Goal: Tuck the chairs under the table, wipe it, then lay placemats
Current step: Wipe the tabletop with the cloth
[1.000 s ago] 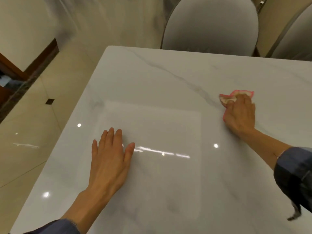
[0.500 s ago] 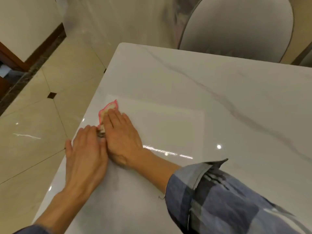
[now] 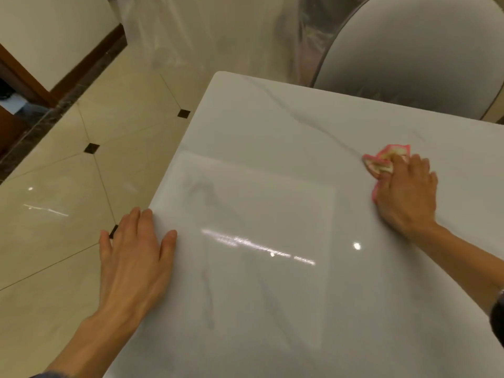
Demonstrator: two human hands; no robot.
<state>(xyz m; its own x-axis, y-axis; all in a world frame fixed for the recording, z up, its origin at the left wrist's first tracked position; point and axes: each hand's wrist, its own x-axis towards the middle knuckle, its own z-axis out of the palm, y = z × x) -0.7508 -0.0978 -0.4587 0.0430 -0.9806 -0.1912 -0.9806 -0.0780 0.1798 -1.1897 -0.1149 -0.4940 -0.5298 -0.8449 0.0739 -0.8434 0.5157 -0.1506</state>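
Wiping the marble table [image 3: 272, 137], we judge ourselves in the middle step: one chair [image 3: 409, 50] sits tucked at the far edge, and no placemats are laid or in view.

Our right hand [image 3: 406, 192] presses a crumpled, pink-edged cloth [image 3: 381, 160] onto the far right of the glossy, grey-veined top, fingers curled over it; our left hand [image 3: 136, 257] lies flat with fingers straight at the left edge. The corners are rounded, the chair back curved and matte.

Cloth [image 3: 383, 160] on table [image 3: 272, 186] right; chair [image 3: 414, 50] behind table.
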